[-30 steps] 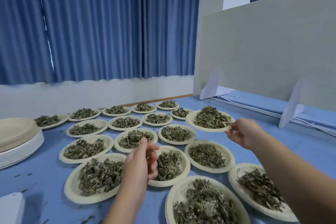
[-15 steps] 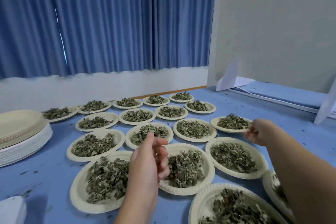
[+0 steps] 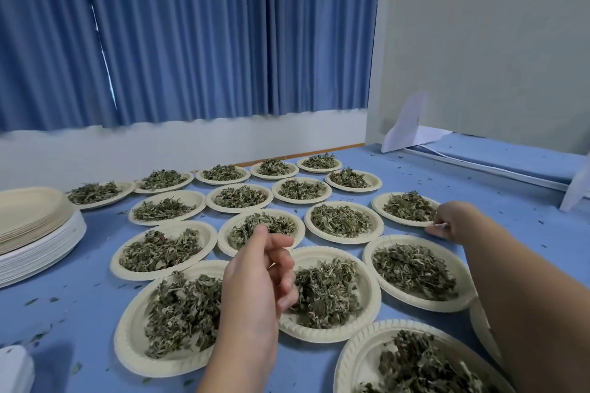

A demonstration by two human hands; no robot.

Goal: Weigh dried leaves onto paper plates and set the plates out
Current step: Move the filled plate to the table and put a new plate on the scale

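Several cream paper plates heaped with dried green leaves lie in rows on the blue table (image 3: 498,201). My right hand (image 3: 448,221) reaches to the right end of one row and pinches the near rim of a filled plate (image 3: 388,201) that rests flat on the table. My left hand (image 3: 260,277) hovers over the nearer plates with its fingers loosely curled, and it holds nothing. It hides part of the two closest plates, the left front plate (image 3: 134,322) and the middle front plate (image 3: 370,290).
A tall stack of empty paper plates (image 3: 32,226) stands at the left edge. A white object (image 3: 14,370) shows in the bottom-left corner. A grey upright board (image 3: 479,57) on white feet bounds the right side. Leaf crumbs litter the cloth.
My right hand has lowered the filled plate from above the far plates down onto the table at the right end of a row. My left hand has barely moved.
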